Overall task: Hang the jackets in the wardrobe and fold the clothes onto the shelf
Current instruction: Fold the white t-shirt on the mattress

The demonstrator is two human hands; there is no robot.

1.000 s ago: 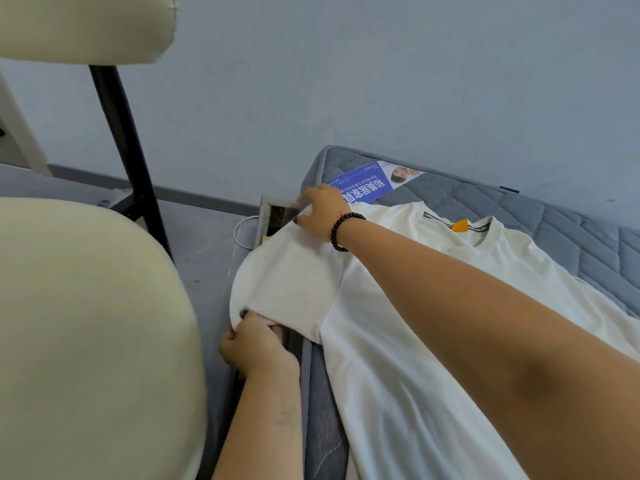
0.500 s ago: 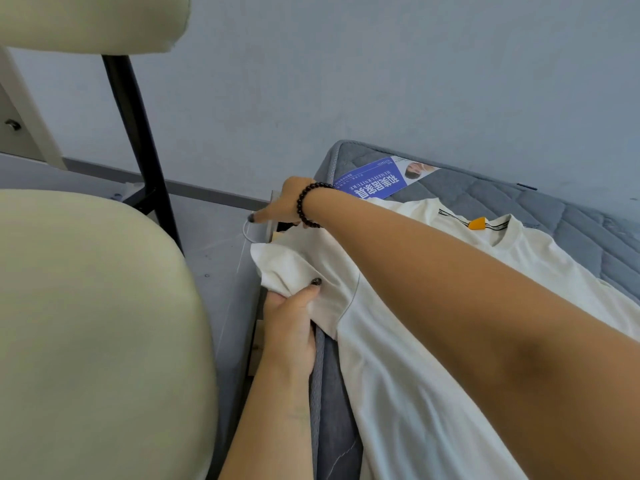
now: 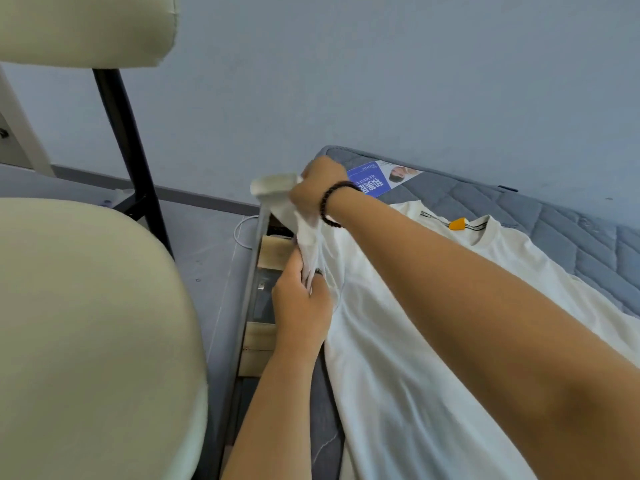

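Both hands are on the sleeve [image 3: 294,216] of a white T-shirt [image 3: 398,358], which lies spread flat on a grey quilted mattress [image 3: 571,233], neckline toward the wall. The right hand [image 3: 315,188], wearing a dark beaded bracelet [image 3: 329,206] at the wrist, has the sleeve's hem end bunched in its curled fingers and holds it lifted off the mattress, over the bed's near corner. The left hand [image 3: 301,299] sits lower, just beside the mattress edge, its fingers pinching the same sleeve where it meets the shirt's body. Between the two grips the fabric runs taut and twisted.

At the collar there is an orange tag [image 3: 458,223] on a black-and-white striped neck band. A blue printed label [image 3: 374,178] lies on the mattress corner, partly behind the right wrist. Under the mattress edge the bed frame [image 3: 263,341] shows pale wooden slats. A white cable [image 3: 242,230] loops on the grey floor [image 3: 214,258] beside it. A cream padded chair [image 3: 86,341] with a black post fills the left side, with the blue-grey wall [image 3: 381,81] behind everything.
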